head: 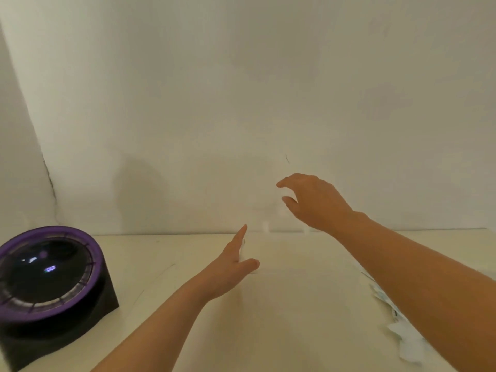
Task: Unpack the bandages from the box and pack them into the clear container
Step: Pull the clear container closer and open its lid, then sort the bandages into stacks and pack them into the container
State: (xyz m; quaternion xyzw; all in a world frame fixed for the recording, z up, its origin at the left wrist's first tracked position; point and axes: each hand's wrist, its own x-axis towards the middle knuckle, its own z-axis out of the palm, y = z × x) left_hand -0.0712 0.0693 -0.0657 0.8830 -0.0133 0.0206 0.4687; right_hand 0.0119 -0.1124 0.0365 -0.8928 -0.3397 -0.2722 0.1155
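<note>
Two bare forearms reach in from the bottom edge and stretch forward over a cream-white bench that meets a plain white wall.

Near the bench's right edge, partly under the right forearm, lies a loose heap of white and pale blue bandages in paper wrappers, scattered flat on the surface.

The left hand is held over the middle of the bench, turned on its edge. Its fingers are straight and pressed together, pointing toward the wall, and the thumb sticks out to the right. A small white sliver shows just beside the palm, but it is too washed out to tell what it is.

The right hand is higher and further back, close to the wall. Its fingers are loosely curved and its thumb and forefinger are spread apart, palm facing left.

Between the two hands, at the back edge of the bench, are a few faint pale glints that may be the clear container. It is too washed out to make out its outline, or to tell whether either hand touches it.

At the bench's left edge sits a round black gadget with a purple rim, its glossy dark face tilted upward and showing a small glowing display.
</note>
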